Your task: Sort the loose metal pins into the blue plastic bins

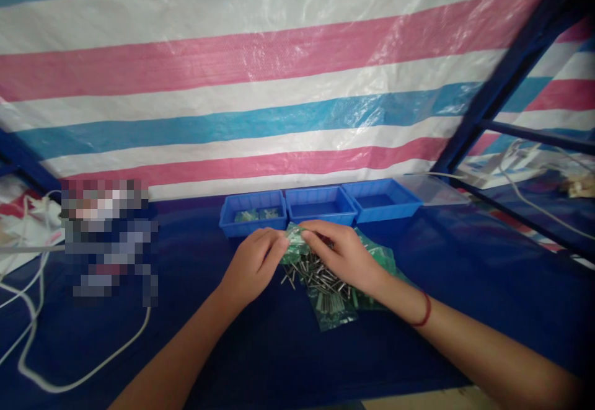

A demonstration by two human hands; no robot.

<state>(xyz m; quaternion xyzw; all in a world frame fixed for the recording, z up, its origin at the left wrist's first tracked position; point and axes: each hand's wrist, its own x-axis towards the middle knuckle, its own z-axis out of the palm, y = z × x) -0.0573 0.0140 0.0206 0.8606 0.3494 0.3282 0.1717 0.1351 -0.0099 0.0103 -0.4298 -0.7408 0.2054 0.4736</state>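
Observation:
Between my two hands is a small green-tinted plastic bag [294,242], held up over a heap of thin metal pins [320,275]. My left hand [258,255] pinches its left side between thumb and fingers. On the opposite edge, my right hand [341,249] grips the bag in the same way. Under the heap lies another clear greenish bag [332,312] with several pins lined up in it. More green plastic bags [383,261] are spread beneath and beyond my right wrist, which hides part of them.
Three blue bins stand in a row behind my hands: a left bin [227,222] with small packets in it, a middle bin [320,214] and a right bin [388,208]. White cables [93,373] loop over the blue table [251,360] at left. A striped sheet [279,56] hangs behind.

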